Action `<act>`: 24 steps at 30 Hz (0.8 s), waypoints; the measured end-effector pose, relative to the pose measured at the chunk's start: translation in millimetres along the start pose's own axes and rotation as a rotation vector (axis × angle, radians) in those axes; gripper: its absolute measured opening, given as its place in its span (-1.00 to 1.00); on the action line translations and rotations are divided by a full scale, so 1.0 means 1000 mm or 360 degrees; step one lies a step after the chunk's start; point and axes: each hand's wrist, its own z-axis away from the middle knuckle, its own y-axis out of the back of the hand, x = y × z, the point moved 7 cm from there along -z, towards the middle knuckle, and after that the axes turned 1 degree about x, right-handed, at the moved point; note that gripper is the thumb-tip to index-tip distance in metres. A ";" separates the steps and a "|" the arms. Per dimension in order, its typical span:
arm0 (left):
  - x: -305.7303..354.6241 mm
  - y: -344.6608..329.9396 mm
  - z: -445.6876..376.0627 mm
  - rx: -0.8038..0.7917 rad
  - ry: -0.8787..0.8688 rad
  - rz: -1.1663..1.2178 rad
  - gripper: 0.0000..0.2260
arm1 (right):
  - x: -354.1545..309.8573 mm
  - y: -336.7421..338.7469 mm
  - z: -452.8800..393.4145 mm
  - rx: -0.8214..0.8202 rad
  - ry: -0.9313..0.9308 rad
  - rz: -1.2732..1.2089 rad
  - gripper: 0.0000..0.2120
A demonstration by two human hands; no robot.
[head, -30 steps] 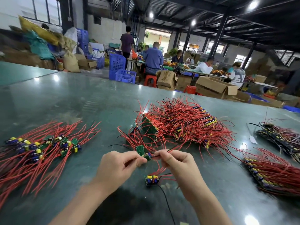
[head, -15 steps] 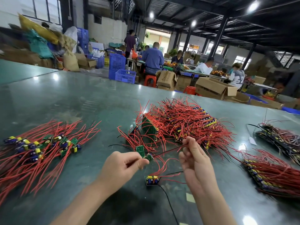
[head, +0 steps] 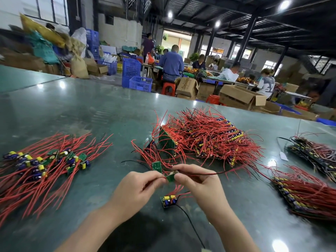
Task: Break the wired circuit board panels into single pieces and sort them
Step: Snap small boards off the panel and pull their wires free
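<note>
My left hand (head: 139, 192) and my right hand (head: 201, 186) meet over the table's middle, both pinching a small green circuit board strip (head: 170, 177) with red wires. A second green piece (head: 156, 166) of the strip sticks up just above my left fingers. One single board (head: 169, 200) with yellow and blue parts lies on the table below my hands. A heap of wired panels (head: 203, 137) sits just beyond. Sorted single boards (head: 45, 164) with red wires lie at the left.
Two more stacks of wired panels lie at the right (head: 309, 197) and far right (head: 316, 155). A small white scrap (head: 283, 156) lies between them. The green table (head: 81, 110) ends at the far edge, with people, boxes and blue crates beyond.
My right hand, which had lifted and pulled up a wire, has come back down to meet my left hand on the strip.
</note>
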 end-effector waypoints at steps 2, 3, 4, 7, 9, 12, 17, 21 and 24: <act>0.003 0.000 0.000 0.0037 -0.0032 -0.0011 -0.72 | 0.001 -0.001 0.001 0.0068 0.0021 -0.0004 -0.80; 0.005 0.000 0.001 0.0058 -0.0053 -0.0018 -0.71 | 0.002 -0.001 0.001 0.0092 0.0024 -0.0014 -0.82; 0.006 0.000 0.002 0.0072 -0.0064 -0.0025 -0.70 | 0.003 -0.001 0.002 0.0111 0.0029 -0.0025 -0.84; 0.003 -0.002 0.004 0.0023 -0.0031 -0.0052 -0.65 | 0.005 -0.001 0.003 0.0137 0.0029 -0.0030 -0.85; 0.000 -0.004 0.003 -0.0025 -0.0004 -0.0049 -0.70 | 0.006 -0.001 0.002 0.0137 0.0007 -0.0033 -0.84; 0.000 -0.004 0.001 -0.0082 0.0051 0.0066 -0.70 | 0.005 -0.001 0.003 0.0124 0.0013 -0.0058 -0.83; -0.008 -0.006 0.002 -0.0227 0.0143 0.0036 -0.71 | 0.003 -0.002 0.001 0.0006 0.0007 0.0051 -0.79; -0.008 0.002 0.001 0.0035 0.0226 0.0293 -0.74 | -0.002 -0.005 0.002 -0.0044 0.0077 0.0113 -0.69; -0.004 0.005 -0.001 0.0149 0.0170 0.0366 -0.80 | 0.002 -0.006 0.001 -0.0068 -0.0002 -0.0002 -0.66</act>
